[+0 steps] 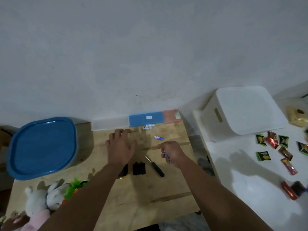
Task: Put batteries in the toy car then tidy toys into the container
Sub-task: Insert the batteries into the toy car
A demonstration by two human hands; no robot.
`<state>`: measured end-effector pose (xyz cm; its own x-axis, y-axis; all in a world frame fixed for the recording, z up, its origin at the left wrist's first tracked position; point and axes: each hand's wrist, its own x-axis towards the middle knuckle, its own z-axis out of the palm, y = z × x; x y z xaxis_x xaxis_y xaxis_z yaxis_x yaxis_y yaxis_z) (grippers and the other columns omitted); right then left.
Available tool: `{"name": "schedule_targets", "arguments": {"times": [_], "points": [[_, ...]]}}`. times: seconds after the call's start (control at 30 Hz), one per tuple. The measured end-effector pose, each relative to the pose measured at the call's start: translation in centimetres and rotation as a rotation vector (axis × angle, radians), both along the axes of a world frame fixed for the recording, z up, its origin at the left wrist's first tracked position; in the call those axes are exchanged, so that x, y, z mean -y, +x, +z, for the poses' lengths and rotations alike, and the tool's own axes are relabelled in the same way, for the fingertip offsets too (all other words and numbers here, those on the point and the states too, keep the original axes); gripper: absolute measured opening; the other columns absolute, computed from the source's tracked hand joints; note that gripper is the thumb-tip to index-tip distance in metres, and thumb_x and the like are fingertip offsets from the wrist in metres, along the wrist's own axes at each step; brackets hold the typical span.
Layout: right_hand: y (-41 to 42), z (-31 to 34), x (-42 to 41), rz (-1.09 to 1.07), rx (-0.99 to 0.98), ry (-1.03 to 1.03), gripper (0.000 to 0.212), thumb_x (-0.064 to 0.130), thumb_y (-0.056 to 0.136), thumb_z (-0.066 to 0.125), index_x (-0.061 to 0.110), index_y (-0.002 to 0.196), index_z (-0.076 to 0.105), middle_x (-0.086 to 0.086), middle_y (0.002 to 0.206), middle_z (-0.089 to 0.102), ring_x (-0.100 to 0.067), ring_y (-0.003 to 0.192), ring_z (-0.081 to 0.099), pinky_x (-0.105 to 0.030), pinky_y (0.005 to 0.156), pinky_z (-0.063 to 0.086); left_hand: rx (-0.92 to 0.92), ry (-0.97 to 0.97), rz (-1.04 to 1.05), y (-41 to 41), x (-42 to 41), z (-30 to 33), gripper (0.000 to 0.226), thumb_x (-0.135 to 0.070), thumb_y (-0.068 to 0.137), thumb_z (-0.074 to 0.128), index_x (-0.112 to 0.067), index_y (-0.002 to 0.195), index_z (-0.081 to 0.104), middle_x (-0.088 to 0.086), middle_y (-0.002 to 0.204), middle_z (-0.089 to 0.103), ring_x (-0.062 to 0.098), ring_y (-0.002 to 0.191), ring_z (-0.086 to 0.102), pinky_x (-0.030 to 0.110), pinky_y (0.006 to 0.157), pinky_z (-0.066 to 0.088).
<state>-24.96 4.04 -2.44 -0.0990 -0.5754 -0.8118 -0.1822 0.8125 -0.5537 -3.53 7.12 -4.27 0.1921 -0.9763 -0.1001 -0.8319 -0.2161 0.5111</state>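
My right hand (171, 153) holds a blue and white battery (165, 155) in its curled fingers, with the forefinger pointing left. My left hand (120, 147) hovers open over the wooden table (133, 197), fingers spread. Another battery (158, 137) lies loose on the table beyond my right hand. A white battery pack (148, 126) sits near the wall. A black cover piece (139, 168) and a black-handled screwdriver (155, 167) lie below my hands. The black toy car (123, 171) is mostly hidden under my left forearm. The container with a blue lid (43, 147) stands at the left.
A plush rabbit (42, 199) and a green toy (75, 187) lie at the table's front left. A blue and pink box (154, 118) rests against the wall. On the white table to the right are a white bin (241, 112) and several snack packets (275, 147).
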Motion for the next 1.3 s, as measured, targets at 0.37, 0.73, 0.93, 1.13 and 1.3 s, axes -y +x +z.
{"name": "schedule_targets", "arguments": {"times": [0.37,0.73,0.93,1.13,1.3], "points": [[-8.3,-3.0,12.0,0.641,-0.810,-0.628,0.024,0.028,0.095,0.062,0.026,0.115,0.076,-0.002,0.112,0.076,-0.022,0.098,0.071,-0.027,0.084,0.052,0.307,-0.004,-0.481,-11.0,13.4,-2.5,0.050,-0.044,0.099,0.052,-0.023,0.144,0.053,0.005,0.143,0.050,0.031,0.130,0.047,0.046,0.103,0.035],[-9.1,-8.0,16.4,1.265,-1.138,-0.897,0.038,0.045,0.096,0.057,0.018,0.121,0.062,-0.004,0.115,0.066,-0.025,0.095,0.067,-0.029,0.068,0.038,0.454,-0.204,-0.489,-12.2,17.9,-9.9,0.047,-0.049,0.085,0.068,-0.017,0.119,0.069,0.009,0.128,0.062,0.034,0.114,0.057,0.049,0.093,0.042],[-8.5,-6.4,17.0,1.532,-1.196,-1.010,0.029,0.031,0.065,0.085,0.009,0.078,0.070,-0.006,0.070,0.067,-0.023,0.050,0.061,-0.025,0.051,0.026,0.444,-0.239,-0.499,-12.1,18.2,-10.0,0.054,-0.055,0.084,0.070,-0.020,0.125,0.065,0.004,0.130,0.061,0.029,0.118,0.057,0.048,0.097,0.040],[-9.7,-5.5,19.5,1.649,-1.159,-0.988,0.030,0.044,0.098,0.050,0.020,0.110,0.063,0.000,0.098,0.066,-0.021,0.073,0.057,-0.030,0.059,0.035,0.397,-0.277,-0.444,-12.3,18.0,-9.4,0.058,-0.052,0.082,0.075,-0.020,0.125,0.055,0.005,0.122,0.067,0.028,0.110,0.063,0.047,0.095,0.043],[-11.5,-6.3,19.0,1.369,-1.023,-1.237,0.034,0.046,0.095,0.054,0.019,0.114,0.063,0.000,0.089,0.070,-0.021,0.062,0.062,-0.033,0.056,0.054,0.301,-0.242,-0.350,-12.4,17.2,-9.7,0.051,-0.051,0.084,0.073,-0.018,0.114,0.049,0.005,0.112,0.067,0.027,0.103,0.067,0.045,0.097,0.043]]}}
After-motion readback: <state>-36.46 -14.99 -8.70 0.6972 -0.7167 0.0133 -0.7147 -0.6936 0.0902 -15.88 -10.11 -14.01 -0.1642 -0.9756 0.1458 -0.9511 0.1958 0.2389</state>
